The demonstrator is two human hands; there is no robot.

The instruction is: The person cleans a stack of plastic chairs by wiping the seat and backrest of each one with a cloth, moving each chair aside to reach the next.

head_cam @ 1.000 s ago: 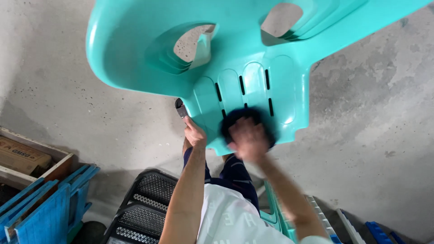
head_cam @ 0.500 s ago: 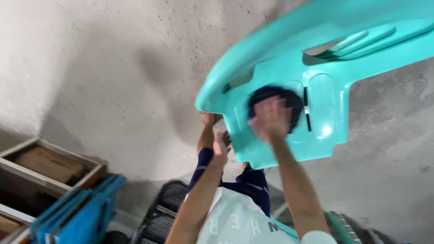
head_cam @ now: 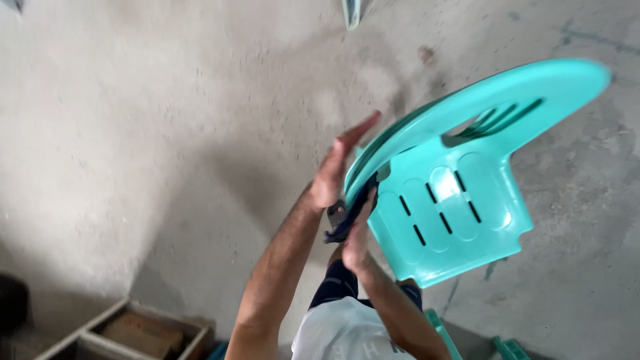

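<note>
A turquoise plastic chair (head_cam: 460,193) with slots in its panel hangs tilted above the concrete floor, right of centre. My left hand (head_cam: 337,167) lies flat against the chair's left rim, fingers stretched out and pointing up. Just below it, my right hand (head_cam: 357,240) grips a dark cloth (head_cam: 348,215) and presses it onto the chair's left edge. Part of the cloth is hidden behind the rim.
Bare concrete floor (head_cam: 167,133) fills most of the view. A wooden crate (head_cam: 143,333) with a brown box inside sits at the bottom left. Turquoise plastic pieces (head_cam: 507,347) show at the bottom right, and another turquoise piece (head_cam: 351,13) at the top edge.
The chair has swung to the right and turned. My right hand slid the cloth from the slotted panel to the left edge. My left hand rose from under the chair to its rim.
</note>
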